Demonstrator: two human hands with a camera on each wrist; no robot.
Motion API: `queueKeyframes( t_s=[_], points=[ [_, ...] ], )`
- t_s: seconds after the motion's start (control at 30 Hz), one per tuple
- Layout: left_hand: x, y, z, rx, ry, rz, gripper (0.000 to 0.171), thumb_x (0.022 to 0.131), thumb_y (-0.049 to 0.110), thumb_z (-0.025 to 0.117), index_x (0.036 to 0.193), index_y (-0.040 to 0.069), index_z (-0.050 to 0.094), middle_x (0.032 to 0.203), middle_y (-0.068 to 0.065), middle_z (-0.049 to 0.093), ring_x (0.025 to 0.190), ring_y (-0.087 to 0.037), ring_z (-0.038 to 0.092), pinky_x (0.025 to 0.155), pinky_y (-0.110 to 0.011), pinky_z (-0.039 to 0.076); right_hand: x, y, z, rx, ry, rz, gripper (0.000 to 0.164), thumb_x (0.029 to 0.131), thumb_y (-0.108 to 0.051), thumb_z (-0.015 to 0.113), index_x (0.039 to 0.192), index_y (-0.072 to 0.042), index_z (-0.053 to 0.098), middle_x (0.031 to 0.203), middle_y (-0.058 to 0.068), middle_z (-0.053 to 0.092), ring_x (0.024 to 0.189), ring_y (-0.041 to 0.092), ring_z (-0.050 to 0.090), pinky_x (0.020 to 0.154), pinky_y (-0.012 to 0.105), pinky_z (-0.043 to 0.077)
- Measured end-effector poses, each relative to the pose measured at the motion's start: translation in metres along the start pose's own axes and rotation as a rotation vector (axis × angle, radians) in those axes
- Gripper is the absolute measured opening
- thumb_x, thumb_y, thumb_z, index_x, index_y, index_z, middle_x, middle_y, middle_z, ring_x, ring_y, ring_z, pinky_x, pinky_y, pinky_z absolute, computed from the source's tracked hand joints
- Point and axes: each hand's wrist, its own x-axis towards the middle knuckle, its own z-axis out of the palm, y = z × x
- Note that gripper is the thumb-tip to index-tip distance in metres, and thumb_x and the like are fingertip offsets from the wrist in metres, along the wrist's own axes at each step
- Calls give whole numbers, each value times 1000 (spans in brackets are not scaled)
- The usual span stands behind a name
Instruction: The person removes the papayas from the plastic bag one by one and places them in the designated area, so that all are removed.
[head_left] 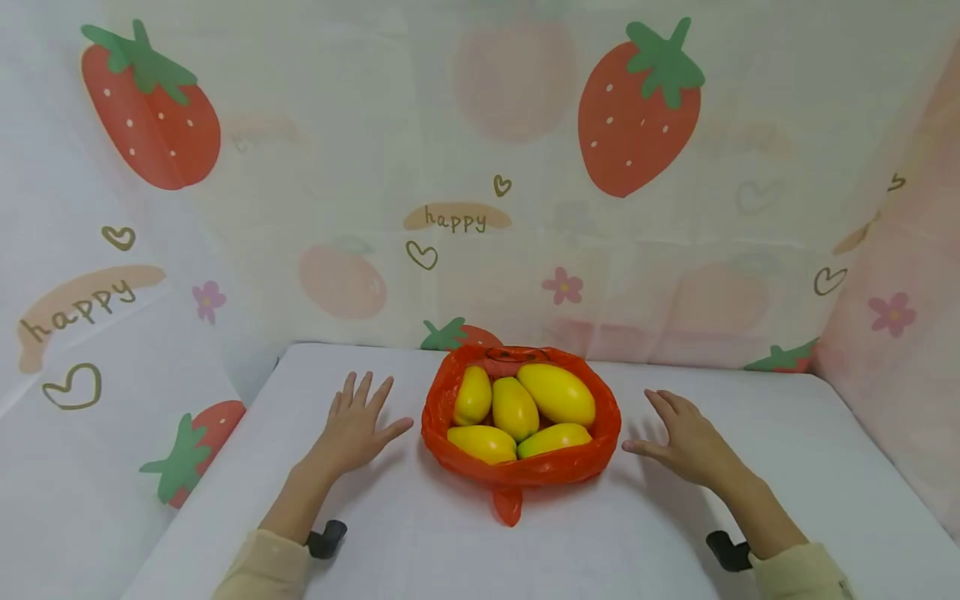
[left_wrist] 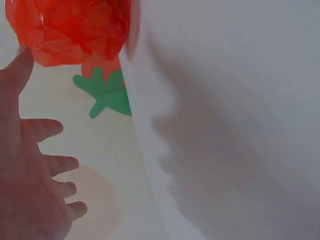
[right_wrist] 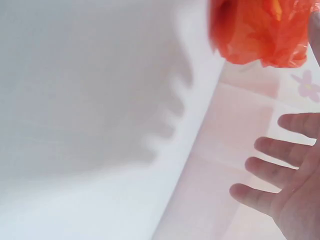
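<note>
A red plastic bag (head_left: pixel 517 473) stands on the table with its mouth rolled wide, and a twisted end sticks out toward the front. Inside lie several yellow mangoes (head_left: pixel 514 408), some with a greenish tinge. My left hand (head_left: pixel 358 429) hovers left of the bag, fingers spread and holding nothing. On the other side, my right hand (head_left: pixel 686 437) is held apart from the bag with its fingers extended, also holding nothing. Both wrist views show the bag's crinkled side near the thumb, and the mangoes are mostly hidden there.
The white table (head_left: pixel 420 550) reaches back to a curtain (head_left: pixel 360 167) printed with strawberries, flowers and hearts, which also hangs at both sides. Black wrist mounts (head_left: pixel 327 539) sit at the cuffs. Shadows of the hands fall on the tabletop.
</note>
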Motion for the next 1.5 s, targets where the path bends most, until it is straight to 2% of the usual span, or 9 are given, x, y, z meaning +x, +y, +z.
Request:
queueKeyframes(
  t_s=[0.13,0.4,0.57,0.73,0.97,1.2,1.5],
  points=[
    [2,1,-1,-62,-1,-12,84,92,58,53,154,9,25,159,-28,19,147,-50,8,116,-68,12,2,-3,-4,50,-18,3,98,79,-62,68,148,-1,35,147,31,37,134,50,35,102,68,39],
    [3,13,-5,-226,38,-52,80,92,53,58,153,10,30,157,-22,29,145,-42,24,112,-65,29,5,-7,-11,139,-18,0,90,82,-60,67,148,-6,38,147,28,40,132,49,38,97,69,42],
    [5,20,-9,-292,49,-68,80,90,56,58,152,12,32,156,-18,32,145,-39,28,113,-61,30,6,-11,-14,177,0,-24,84,83,-55,69,146,-7,41,145,26,43,131,48,41,97,69,42],
    [6,25,-11,-353,37,-97,81,89,55,60,152,13,31,157,-17,33,145,-38,28,113,-62,31,7,-13,-16,209,-16,-43,80,84,-52,70,145,-8,43,145,24,45,131,46,42,98,68,43],
    [11,32,-12,-453,17,-71,82,88,54,64,153,17,30,157,-16,33,145,-38,30,111,-62,34,7,-15,-24,253,-34,-69,75,84,-48,71,143,-8,47,143,22,48,130,45,45,98,66,44],
    [13,37,-9,-528,22,-42,77,89,45,66,152,16,32,155,-15,37,140,-36,37,111,-55,38,12,-19,-26,304,-26,-105,70,85,-45,72,140,-8,49,140,20,52,119,44,52,90,58,54],
    [17,43,-2,-607,44,-33,70,91,37,67,150,15,36,153,-15,40,139,-34,39,110,-53,40,16,-26,-26,327,-19,-126,65,86,-41,72,137,-5,53,137,19,56,117,42,54,91,55,54]
  ],
)
